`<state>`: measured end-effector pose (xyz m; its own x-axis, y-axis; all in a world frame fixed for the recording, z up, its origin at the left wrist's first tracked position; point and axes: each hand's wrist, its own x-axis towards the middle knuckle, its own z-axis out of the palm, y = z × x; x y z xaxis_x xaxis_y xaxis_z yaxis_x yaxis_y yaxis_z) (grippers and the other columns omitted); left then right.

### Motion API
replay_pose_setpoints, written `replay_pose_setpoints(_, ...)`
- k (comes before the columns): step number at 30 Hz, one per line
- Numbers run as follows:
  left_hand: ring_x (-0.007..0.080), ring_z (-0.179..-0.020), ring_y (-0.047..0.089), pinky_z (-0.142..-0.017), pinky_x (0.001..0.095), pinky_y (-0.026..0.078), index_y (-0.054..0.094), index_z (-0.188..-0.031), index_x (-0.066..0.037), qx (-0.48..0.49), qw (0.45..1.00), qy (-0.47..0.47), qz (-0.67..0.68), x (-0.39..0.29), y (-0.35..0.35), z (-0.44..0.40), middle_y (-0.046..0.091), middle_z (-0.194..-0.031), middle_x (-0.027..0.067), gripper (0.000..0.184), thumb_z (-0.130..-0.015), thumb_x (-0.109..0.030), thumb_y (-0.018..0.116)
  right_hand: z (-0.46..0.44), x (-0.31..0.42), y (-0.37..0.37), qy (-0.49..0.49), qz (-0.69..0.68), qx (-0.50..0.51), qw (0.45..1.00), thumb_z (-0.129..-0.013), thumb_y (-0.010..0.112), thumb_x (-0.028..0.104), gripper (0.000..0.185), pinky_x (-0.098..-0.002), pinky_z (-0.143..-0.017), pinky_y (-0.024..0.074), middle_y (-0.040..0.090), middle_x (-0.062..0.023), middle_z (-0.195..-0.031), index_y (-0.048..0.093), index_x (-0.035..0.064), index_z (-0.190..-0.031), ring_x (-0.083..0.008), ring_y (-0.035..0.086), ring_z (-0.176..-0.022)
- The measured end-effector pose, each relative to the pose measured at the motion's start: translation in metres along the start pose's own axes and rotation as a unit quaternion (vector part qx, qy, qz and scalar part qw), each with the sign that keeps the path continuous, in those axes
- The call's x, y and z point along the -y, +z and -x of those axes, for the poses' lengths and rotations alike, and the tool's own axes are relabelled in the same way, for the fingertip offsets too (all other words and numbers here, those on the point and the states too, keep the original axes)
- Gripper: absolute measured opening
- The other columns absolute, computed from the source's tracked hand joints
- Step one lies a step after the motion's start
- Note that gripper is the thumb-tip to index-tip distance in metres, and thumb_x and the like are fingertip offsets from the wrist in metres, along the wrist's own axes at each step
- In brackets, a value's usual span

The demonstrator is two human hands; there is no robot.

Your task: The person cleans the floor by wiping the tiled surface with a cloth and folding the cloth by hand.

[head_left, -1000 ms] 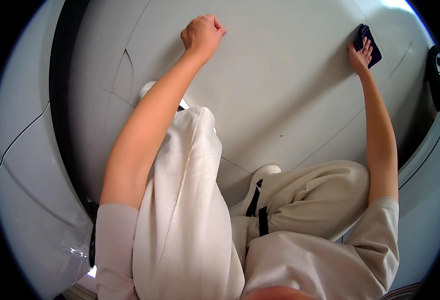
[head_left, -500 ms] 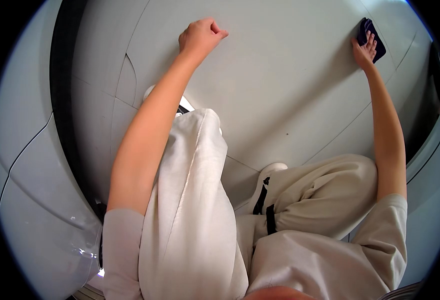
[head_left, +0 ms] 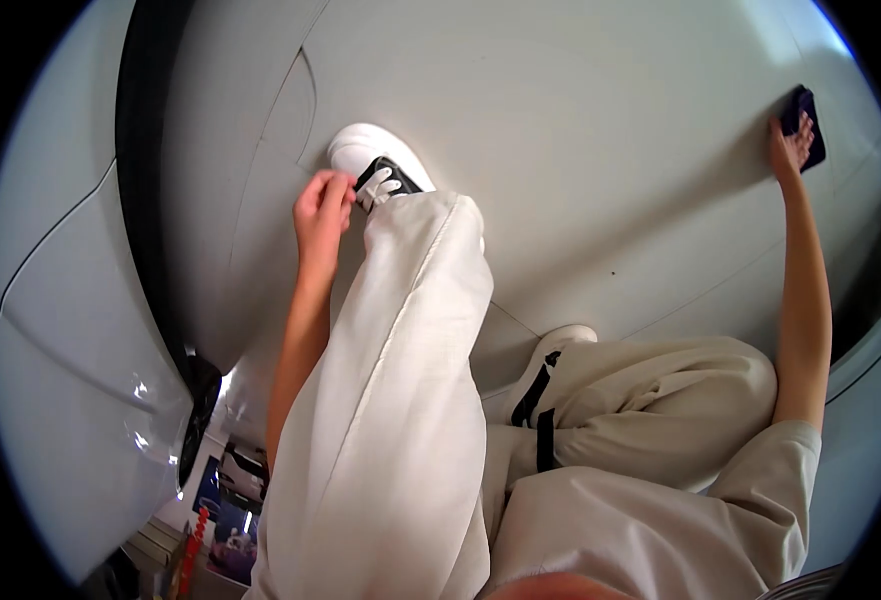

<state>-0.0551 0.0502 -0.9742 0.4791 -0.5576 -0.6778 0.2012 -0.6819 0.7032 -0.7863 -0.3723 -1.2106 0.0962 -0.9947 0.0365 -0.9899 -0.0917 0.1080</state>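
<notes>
While the right hand [head_left: 792,148] lay on a dark cloth [head_left: 807,104], its fingers were stretched over it with small gaps between them. The cloth was on the pale floor [head_left: 600,130], far off to the right. A long shadow [head_left: 660,220] ran across the floor from that hand. The left hand [head_left: 322,212] was next to a white and black shoe [head_left: 358,148]. Its fingers were bent with the tips close together, but you could not tell if they held anything. Beside the left arm was a leg in cream pants [head_left: 415,310].
</notes>
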Motion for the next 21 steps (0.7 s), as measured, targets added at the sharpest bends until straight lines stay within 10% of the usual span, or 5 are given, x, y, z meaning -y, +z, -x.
replay_pose_setpoints(10, 0.0042, -0.061, 0.047, -0.055, 0.0248, 0.038, 0.066, -0.089, -0.005, -0.016, 0.905, -0.156, -0.395, 0.163, -0.120, 0.114, 0.059, -0.073, -0.0013, 0.021, -0.102, -0.019, 0.056, 0.017, 0.047, -0.052, 0.030, -0.095, -0.065, 0.993, -0.095, 0.046, 0.071, 0.093, -0.0541, -0.125, 0.0166, 0.019, -0.0120, -0.172, 0.021, 0.0155, -0.166, -0.0360, 0.017, -0.158)
replay_pose_setpoints(21, 0.0044, -0.061, 0.045, -0.056, 0.0257, 0.037, 0.063, -0.083, -0.005, 0.037, 0.949, -0.177, -0.259, 0.149, -0.067, 0.108, 0.057, -0.070, -0.0020, 0.025, -0.102, -0.019, 0.055, 0.013, 0.032, -0.035, 0.046, -0.097, -0.043, 0.993, -0.093, 0.044, 0.076, 0.096, -0.0573, -0.124, 0.0174, 0.015, -0.0083, -0.174, 0.019, 0.0201, -0.166, -0.0349, 0.015, -0.158)
